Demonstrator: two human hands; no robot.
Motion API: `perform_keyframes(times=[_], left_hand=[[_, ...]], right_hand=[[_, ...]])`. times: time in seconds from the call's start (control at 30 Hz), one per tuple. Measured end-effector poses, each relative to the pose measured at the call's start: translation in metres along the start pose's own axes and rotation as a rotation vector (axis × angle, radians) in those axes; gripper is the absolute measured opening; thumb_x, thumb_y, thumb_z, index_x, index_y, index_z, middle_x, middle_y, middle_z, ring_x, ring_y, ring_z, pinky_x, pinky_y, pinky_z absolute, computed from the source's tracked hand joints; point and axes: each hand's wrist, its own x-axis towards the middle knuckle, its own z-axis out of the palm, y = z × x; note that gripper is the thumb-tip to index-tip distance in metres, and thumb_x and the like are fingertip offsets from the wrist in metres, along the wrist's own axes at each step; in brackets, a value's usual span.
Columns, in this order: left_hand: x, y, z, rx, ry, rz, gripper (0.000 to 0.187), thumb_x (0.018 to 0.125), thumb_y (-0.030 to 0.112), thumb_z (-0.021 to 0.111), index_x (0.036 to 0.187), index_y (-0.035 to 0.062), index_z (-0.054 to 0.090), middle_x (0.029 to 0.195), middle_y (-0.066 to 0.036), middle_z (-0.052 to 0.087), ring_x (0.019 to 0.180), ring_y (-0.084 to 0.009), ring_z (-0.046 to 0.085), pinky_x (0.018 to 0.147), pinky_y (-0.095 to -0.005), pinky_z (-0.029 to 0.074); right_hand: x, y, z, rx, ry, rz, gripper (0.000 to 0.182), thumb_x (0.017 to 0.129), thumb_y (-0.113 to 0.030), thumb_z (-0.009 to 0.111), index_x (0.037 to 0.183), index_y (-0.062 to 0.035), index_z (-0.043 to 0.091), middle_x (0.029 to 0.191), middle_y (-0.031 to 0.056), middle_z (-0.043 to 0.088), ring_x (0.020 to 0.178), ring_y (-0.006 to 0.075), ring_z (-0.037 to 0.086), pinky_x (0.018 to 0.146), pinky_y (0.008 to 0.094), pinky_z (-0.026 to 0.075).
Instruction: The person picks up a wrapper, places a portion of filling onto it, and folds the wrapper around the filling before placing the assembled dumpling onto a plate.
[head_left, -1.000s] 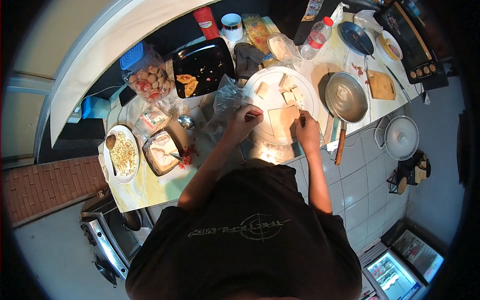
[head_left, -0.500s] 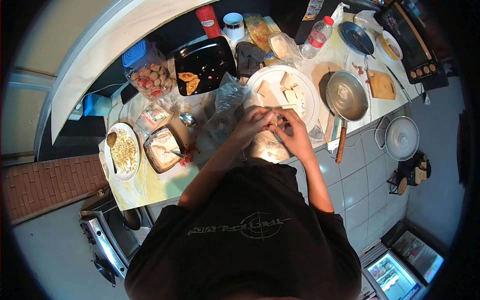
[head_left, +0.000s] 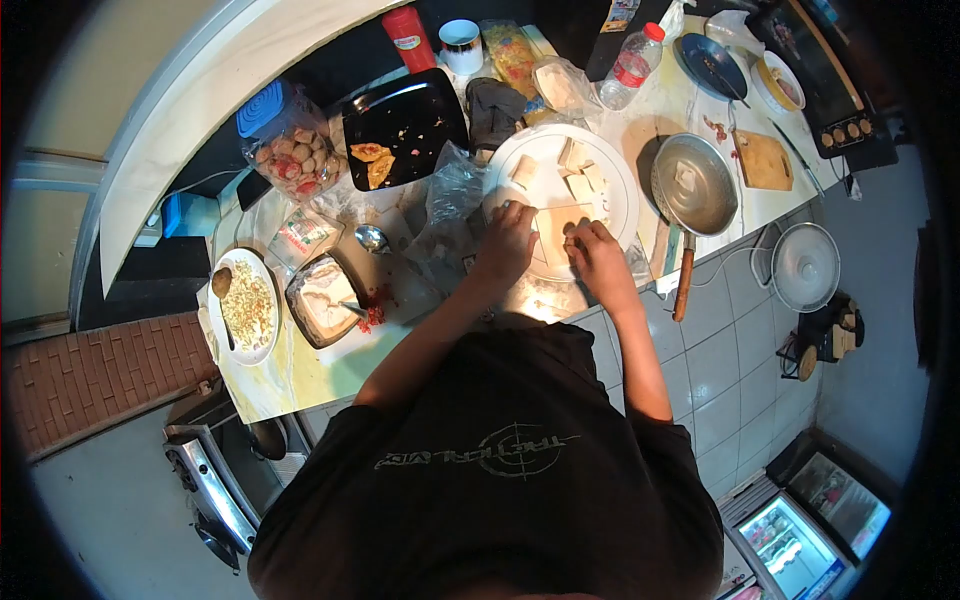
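Left hand (head_left: pixel 510 245), right hand (head_left: pixel 600 261) half-curled at pale sheet (head_left: pixel 561 224) on plate (head_left: pixel 627 182); grip unclear. Light, even touch should limit tearing.

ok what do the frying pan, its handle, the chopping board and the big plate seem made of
Frying pan: metal, perhaps aluminium, from its dull grey sheen.
Handle: likely wood, by its warm brown colour.
Chopping board: probably wood, pale tan and matt.
Big plate: smooth white, ceramic or plastic; can't tell which.
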Motion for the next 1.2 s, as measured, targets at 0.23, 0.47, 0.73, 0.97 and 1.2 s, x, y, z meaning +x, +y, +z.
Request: perform_keyframes(times=[0.23,0.47,0.73,0.97,1.2], left_hand=[[0.014,-0.007,0.014,0.115,-0.001,0.003,0.027,0.080,0.002,0.066,0.106,-0.0002,0.061,0.106,-0.016,0.055,0.102,-0.0353,0.055,0.091,-0.0415,0.046],[0.023,-0.005,0.015,0.134,0.039,-0.024,0.020,0.079,0.002,0.066,0.098,-0.0009,0.060,0.104,-0.016,0.055,0.100,-0.0356,0.057,0.088,-0.0422,0.047],[0.026,-0.004,0.018,0.079,0.080,-0.034,0.017,0.076,0.000,0.068,0.090,0.0010,0.059,0.095,-0.015,0.057,0.093,-0.0352,0.059,0.085,-0.0413,0.048],[0.029,0.004,0.011,0.031,0.140,0.053,0.015,0.077,-0.001,0.067,0.086,0.0010,0.056,0.085,-0.014,0.059,0.087,-0.0346,0.060,0.078,-0.0399,0.049],[0.026,0.002,0.019,-0.508,0.042,-0.041,0.007,0.090,-0.002,0.058,0.091,-0.0015,0.051,0.077,-0.010,0.062,0.073,-0.0176,0.066,0.065,-0.0269,0.049]], right_hand=[[0.004,0.001,0.000,-0.103,0.102,-0.086,0.025,0.085,-0.003,0.060,0.110,-0.0016,0.063,0.102,0.0201,0.059,0.097,0.0385,0.059,0.084,0.0454,0.049],[0.012,0.024,-0.007,-0.168,0.186,-0.087,0.022,0.085,-0.003,0.059,0.106,-0.0025,0.065,0.096,0.0188,0.059,0.091,0.0376,0.059,0.081,0.0451,0.050],[0.011,0.024,-0.011,-0.149,0.195,-0.018,0.021,0.086,-0.004,0.059,0.105,-0.0020,0.065,0.099,0.0186,0.060,0.093,0.0381,0.059,0.082,0.0450,0.050],[0.017,0.026,-0.010,-0.116,0.171,-0.050,0.029,0.085,-0.004,0.059,0.113,-0.0060,0.063,0.107,0.0177,0.057,0.098,0.0372,0.057,0.087,0.0445,0.048],[0.036,0.026,-0.015,-0.190,0.011,-0.197,0.030,0.084,-0.008,0.064,0.113,-0.0122,0.065,0.119,0.0121,0.051,0.106,0.0315,0.052,0.093,0.0426,0.043]])
